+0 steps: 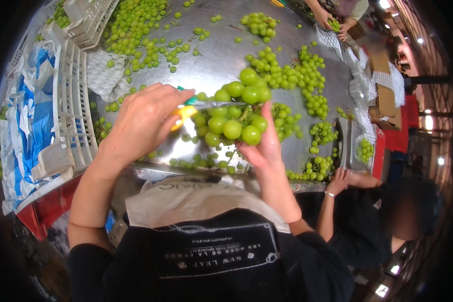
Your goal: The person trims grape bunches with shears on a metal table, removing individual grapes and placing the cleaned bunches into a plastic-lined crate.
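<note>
My left hand (pixel 145 117) is closed on a pair of small scissors (pixel 185 111) with yellow and green handles. Their thin blades point right, in among the grapes of a green grape bunch (pixel 231 129). My right hand (pixel 267 146) grips that bunch from its right side, thumb up, above the near edge of the metal table (pixel 211 65). Grapes hide the blade tips in part, so I cannot tell whether they touch a stem. Loose grapes (pixel 196 162) lie beneath the held bunch.
At left stands a white plastic crate (pixel 75 100) with blue-and-white plastic; white foam netting (pixel 105 75) lies beside it. A grape heap (pixel 136 30) fills the far left. More bunches (pixel 314 75) lie rightward. Co-workers' hands (pixel 340 181) work at right and far right (pixel 332 20).
</note>
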Action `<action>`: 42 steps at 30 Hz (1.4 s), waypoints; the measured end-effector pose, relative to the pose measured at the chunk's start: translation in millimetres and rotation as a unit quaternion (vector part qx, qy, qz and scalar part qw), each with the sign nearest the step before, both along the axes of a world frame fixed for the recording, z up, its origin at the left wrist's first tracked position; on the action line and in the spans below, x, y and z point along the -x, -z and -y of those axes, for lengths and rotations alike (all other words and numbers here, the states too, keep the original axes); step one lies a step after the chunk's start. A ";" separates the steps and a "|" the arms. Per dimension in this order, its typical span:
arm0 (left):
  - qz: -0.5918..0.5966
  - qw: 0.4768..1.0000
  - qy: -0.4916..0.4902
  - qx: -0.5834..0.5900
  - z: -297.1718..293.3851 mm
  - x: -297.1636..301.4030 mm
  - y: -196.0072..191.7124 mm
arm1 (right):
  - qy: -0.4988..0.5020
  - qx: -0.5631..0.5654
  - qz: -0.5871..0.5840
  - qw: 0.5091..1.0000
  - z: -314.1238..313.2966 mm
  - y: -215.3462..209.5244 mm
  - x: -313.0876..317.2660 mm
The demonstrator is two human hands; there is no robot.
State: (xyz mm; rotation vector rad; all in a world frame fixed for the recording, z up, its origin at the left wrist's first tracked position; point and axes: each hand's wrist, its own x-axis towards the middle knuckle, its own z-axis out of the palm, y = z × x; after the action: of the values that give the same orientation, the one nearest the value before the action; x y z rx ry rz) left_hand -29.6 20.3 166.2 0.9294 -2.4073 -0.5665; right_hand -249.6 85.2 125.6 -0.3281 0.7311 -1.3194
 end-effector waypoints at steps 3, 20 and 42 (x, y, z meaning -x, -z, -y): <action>-0.021 0.999 -0.017 -0.027 -0.8 -3.7 -2.5 | 0.014 -0.006 0.043 0.999 2.0 -0.4 0.2; 0.018 0.996 -0.045 0.080 -20.0 -4.8 -13.4 | 0.140 -0.089 0.197 0.966 8.3 -7.9 8.4; -0.047 0.844 0.124 -0.519 4.8 -30.2 -2.5 | 0.059 0.014 0.041 0.997 7.0 -6.0 11.6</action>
State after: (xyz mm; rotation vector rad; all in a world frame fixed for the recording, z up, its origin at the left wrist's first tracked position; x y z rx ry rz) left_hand 0.6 15.5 168.7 0.9046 -2.0375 -2.0757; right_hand -261.1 78.2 131.6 -0.2542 0.6708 -1.4465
